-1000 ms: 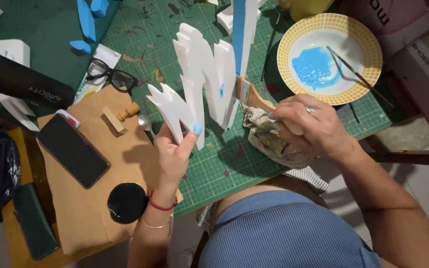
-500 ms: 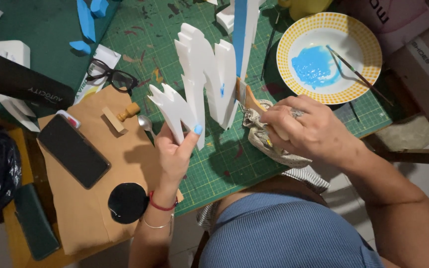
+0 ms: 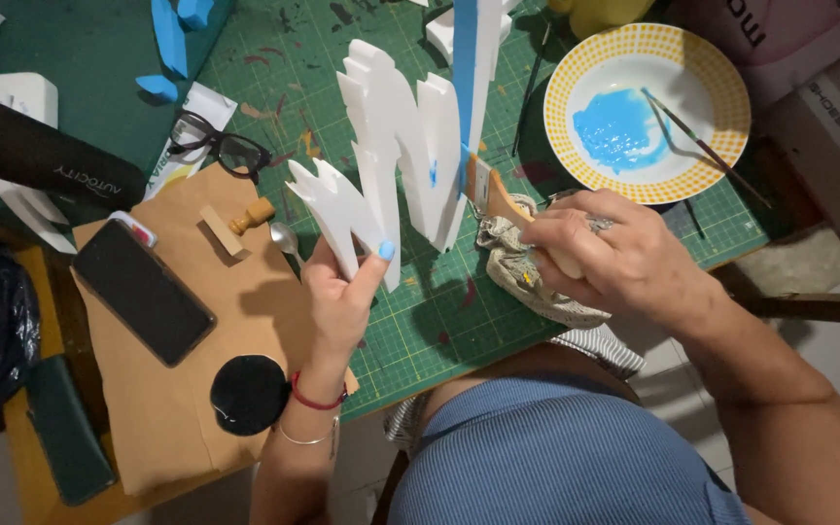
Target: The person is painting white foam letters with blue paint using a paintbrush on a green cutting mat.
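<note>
My left hand (image 3: 340,292) grips the lower end of a tall, jagged white foam cut-out (image 3: 396,156) and holds it upright over the green cutting mat (image 3: 459,321). One narrow edge of the cut-out is painted blue. My right hand (image 3: 614,258) holds a flat wooden-handled paintbrush (image 3: 494,196), and the bristles touch the foam's blue edge. A stained cloth (image 3: 522,267) lies under my right hand.
A yellow-rimmed plate (image 3: 721,78) with blue paint and a thin brush sits at the back right. Black glasses (image 3: 221,146), a wooden stamp (image 3: 250,216), a dark phone (image 3: 141,290) and a round black lid (image 3: 248,394) lie to the left on brown paper. Blue foam pieces (image 3: 169,39) lie further back.
My right hand has moved left and up, and it has brought the paintbrush from above the cloth to the foam's blue edge. My left hand keeps its hold on the cut-out.
</note>
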